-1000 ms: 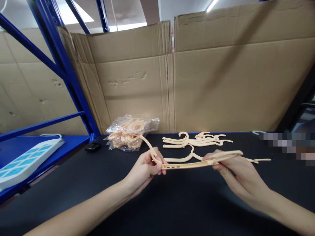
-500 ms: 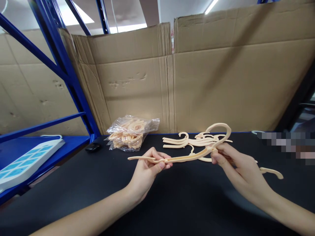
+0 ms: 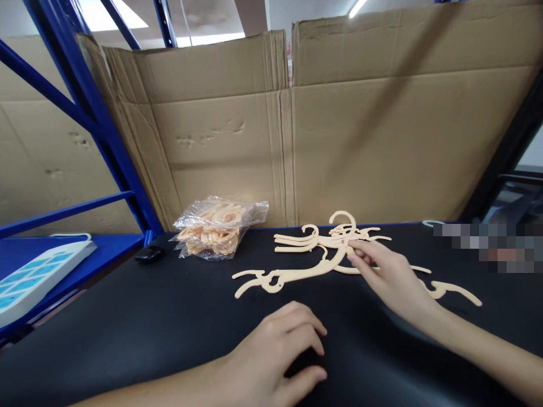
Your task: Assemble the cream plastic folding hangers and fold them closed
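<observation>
Hangers at a black table [image 3: 161,333], with places given from the plastic bag [image 3: 220,229]. Your right hand [image 3: 386,268] pinches the held hanger [image 3: 311,272] between thumb and fingers, just below its hook, to the right of the bag and nearer to you than it. The hook stands upright; the left arm runs out to a notched, curved end in front of the bag, while the right arm passes behind your hand and a similar end shows beyond your wrist. Whether these ends touch the table cannot be told. Your left hand [image 3: 288,345] holds nothing: its fingers are loosely curled and spread apart, well apart from your right hand and well in front of the bag. The lower hanger [image 3: 348,271] lies behind the held one, partly covered by it. A stack of hangers [image 3: 328,242] lies just to the right of the bag; a mouse [image 3: 149,254] lies to its left, and cardboard [image 3: 229,164] rises behind it.

Progress, as judged: the held hanger appears fully spread, though your grip hides its centre and it is not yet released. Several hangers are already out; the bag contains more like-coloured pieces, which seem to remain unhandled.
</observation>
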Demonstrator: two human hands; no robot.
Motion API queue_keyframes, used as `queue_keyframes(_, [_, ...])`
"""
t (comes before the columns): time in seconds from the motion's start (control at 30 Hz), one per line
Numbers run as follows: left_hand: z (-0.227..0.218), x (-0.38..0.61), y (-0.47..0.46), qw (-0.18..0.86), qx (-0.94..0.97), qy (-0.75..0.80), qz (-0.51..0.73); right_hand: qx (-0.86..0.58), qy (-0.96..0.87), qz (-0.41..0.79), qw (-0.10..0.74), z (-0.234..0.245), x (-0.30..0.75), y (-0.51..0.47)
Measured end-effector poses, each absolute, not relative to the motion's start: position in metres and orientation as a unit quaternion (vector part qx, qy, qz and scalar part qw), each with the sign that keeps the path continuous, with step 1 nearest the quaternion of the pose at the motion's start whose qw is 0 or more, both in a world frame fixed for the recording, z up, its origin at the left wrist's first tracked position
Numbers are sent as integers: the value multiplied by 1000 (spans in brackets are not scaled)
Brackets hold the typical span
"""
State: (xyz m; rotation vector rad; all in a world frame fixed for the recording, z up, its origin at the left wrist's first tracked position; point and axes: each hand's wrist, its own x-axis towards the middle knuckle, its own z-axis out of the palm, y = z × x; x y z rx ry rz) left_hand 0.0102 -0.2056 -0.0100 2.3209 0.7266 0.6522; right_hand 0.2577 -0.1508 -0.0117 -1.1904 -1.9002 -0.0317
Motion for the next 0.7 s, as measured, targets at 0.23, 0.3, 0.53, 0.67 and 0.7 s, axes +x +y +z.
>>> queue_keyframes(0.23, [-16, 4, -198, 45, 924, 317, 209, -476, -809, 70, 336, -33, 252, -142])
queue_keyframes(0.3, [-19, 3, -193, 10, 921, 341, 188, -476, -816, 82, 317, -36, 252, -139])
queue_keyframes(0.53, [-22, 0, -178, -48, 908, 394, 132, -485, -832, 40, 266, -45, 253, -129])
queue_keyframes(0.67, [-24, -2, -173, -54, 907, 397, 132, -492, -830, 20, 261, -42, 258, -129])
queue_keyframes(0.7, [-24, -3, -171, -56, 907, 396, 129, -499, -828, 19, 255, -39, 261, -129])
